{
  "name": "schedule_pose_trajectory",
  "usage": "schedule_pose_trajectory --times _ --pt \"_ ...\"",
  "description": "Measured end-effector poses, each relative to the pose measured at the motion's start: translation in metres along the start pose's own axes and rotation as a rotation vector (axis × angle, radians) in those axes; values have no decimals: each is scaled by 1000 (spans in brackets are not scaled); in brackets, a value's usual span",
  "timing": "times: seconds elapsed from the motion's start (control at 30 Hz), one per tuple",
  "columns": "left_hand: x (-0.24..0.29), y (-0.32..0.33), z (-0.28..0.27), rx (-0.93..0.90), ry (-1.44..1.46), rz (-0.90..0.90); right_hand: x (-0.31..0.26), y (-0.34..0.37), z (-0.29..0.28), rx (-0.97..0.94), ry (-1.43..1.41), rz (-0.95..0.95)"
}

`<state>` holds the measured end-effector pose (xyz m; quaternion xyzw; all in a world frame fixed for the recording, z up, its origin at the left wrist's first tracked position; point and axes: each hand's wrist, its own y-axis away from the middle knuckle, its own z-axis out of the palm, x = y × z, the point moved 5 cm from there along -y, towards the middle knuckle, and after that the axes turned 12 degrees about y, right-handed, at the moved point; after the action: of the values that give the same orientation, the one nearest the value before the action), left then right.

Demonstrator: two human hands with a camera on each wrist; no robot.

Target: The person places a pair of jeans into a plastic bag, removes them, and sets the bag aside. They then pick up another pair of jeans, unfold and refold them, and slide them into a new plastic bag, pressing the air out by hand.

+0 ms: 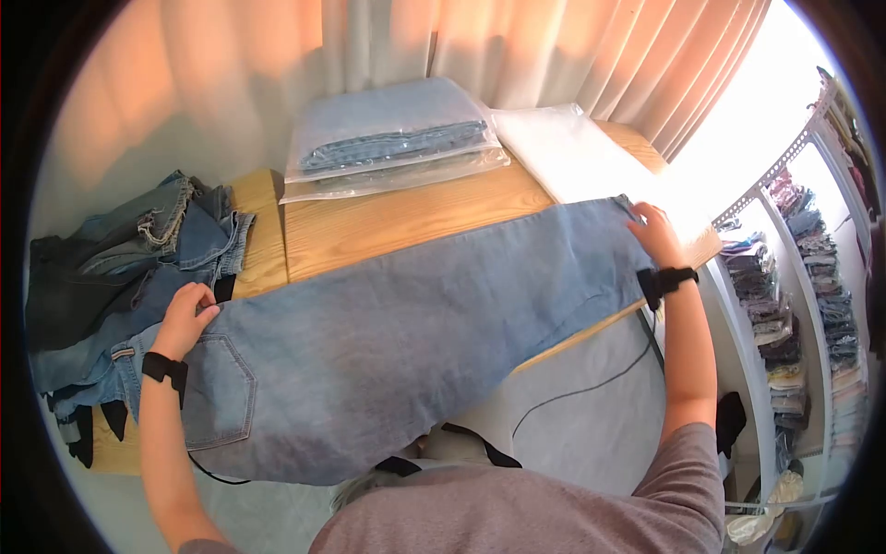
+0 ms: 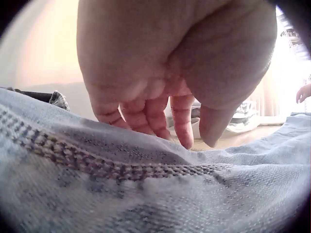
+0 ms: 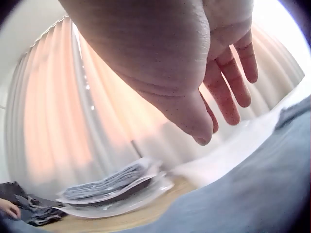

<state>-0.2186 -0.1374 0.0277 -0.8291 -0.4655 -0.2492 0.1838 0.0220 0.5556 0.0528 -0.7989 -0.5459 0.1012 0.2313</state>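
A pair of faded blue jeans (image 1: 397, 323), folded lengthwise, lies across the table and hangs over its near edge. My left hand (image 1: 186, 319) is at the upper edge by the back pocket (image 1: 217, 388), near the waist end. In the left wrist view, the left fingers (image 2: 182, 124) point down behind a raised ridge of denim with a stitched seam, which hides some of their tips. My right hand (image 1: 660, 238) is at the leg hem on the right. Seen from the right wrist, its fingers (image 3: 228, 92) are loosely extended and spread, with nothing between them.
Clear plastic bags of folded jeans (image 1: 397, 138) are stacked at the back of the wooden table (image 1: 341, 231). White plastic sheets (image 1: 581, 152) lie to their right. A heap of jeans (image 1: 111, 258) is at the left. Shelves of folded clothes (image 1: 775, 314) stand at the right. A dark cable (image 1: 581, 392) hangs below the right wrist.
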Motion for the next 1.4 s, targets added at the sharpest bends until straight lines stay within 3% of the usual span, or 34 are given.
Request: schedule_pose_trajectory --times 0.13,0.17,0.23,0.4,0.47,0.7,0.8,1.0,1.07,1.17,1.4 --pt "-9 -3 5 0 13 9 -116 -34 7 -258 -265 -301" --pt "-13 -4 6 2 9 11 -132 -39 13 -254 -268 -300" --pt "-24 -6 10 -30 -36 56 -156 -44 43 -600 -321 -205" --pt "-30 -9 7 -54 -7 77 -163 -49 84 -571 -229 -294" --pt "-37 -13 8 -76 18 -58 -157 -49 88 -577 -250 -228" --pt "-53 -27 12 -138 -85 -117 -155 -53 89 -537 -146 -248" --pt "-54 -28 15 -168 -99 -108 -138 -59 97 -638 28 -110" --pt "-52 -24 17 -146 -109 -159 -130 -63 94 -646 98 -224" --pt "-53 -24 18 -140 -123 -151 -131 -67 86 -547 220 -298" --pt "-53 -25 18 -158 -130 -146 -122 -66 82 -573 102 -140" --pt "-57 -23 18 -157 -159 -181 -102 -66 111 -588 -92 -163"
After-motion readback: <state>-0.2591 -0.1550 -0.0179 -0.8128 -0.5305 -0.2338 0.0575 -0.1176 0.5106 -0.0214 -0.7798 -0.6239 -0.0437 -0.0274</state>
